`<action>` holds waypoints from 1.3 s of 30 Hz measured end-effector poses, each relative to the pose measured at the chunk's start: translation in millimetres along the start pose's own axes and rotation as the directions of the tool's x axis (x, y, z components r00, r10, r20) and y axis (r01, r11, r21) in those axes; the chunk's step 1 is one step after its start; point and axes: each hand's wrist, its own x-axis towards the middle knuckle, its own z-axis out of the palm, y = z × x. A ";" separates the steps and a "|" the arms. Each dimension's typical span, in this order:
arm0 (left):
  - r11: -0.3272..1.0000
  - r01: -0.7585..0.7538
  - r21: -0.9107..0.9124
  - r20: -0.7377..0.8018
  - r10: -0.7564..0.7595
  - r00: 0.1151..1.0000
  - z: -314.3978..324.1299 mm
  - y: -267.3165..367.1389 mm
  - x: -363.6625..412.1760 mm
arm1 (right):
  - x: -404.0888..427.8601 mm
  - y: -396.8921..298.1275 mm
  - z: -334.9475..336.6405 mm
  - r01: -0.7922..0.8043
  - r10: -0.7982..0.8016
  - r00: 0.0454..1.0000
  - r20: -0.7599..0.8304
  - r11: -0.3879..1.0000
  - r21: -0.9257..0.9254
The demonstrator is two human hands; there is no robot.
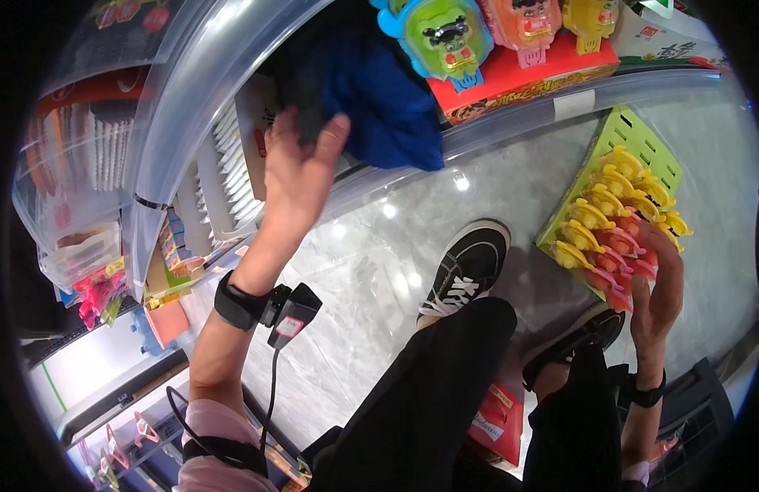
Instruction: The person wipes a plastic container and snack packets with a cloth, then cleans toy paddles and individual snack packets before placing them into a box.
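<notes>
My left hand (pixel 299 172) is raised over the shelf edge with its thumb and fingers apart, holding nothing. Just beyond it a crumpled blue cloth (pixel 385 104) hangs over the clear plastic shelf lip (pixel 478 132). At the right, my right hand (pixel 659 295) curls its fingers at a cluster of pink plastic toys (pixel 610 267). Whether it grips them or only touches them I cannot tell. Those toys sit beside rows of yellow plastic toys (pixel 591 212) in a tilted green cardboard display box (pixel 641 138) with slots, a few of them unfilled.
A red display box (pixel 533 83) with cartoon-faced toys (pixel 453 46) stands on the shelf. White packets (pixel 235 163) fill cartons at the left. My black shoe (pixel 472 264) is on the grey tiled floor (pixel 379 264). A red box (pixel 499 424) lies between my legs; a dark crate (pixel 693 400) is at the right.
</notes>
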 end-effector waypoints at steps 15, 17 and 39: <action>0.565 -0.655 0.502 0.447 0.478 0.756 54.7 -20.5 106.5 | 1.3 26.5 12.4 -0.113 0.110 0.993 -0.052 0.992 -0.064; 0.345 -0.744 0.572 0.415 0.661 0.625 42.1 -60.1 143.5 | 4.3 21.2 10.6 -0.025 0.019 0.999 -0.043 0.992 -0.126; 0.220 -0.628 0.747 0.487 0.461 0.741 -29.7 -127.4 196.9 | 2.4 39.9 4.7 0.094 -0.095 0.995 0.004 0.985 -0.147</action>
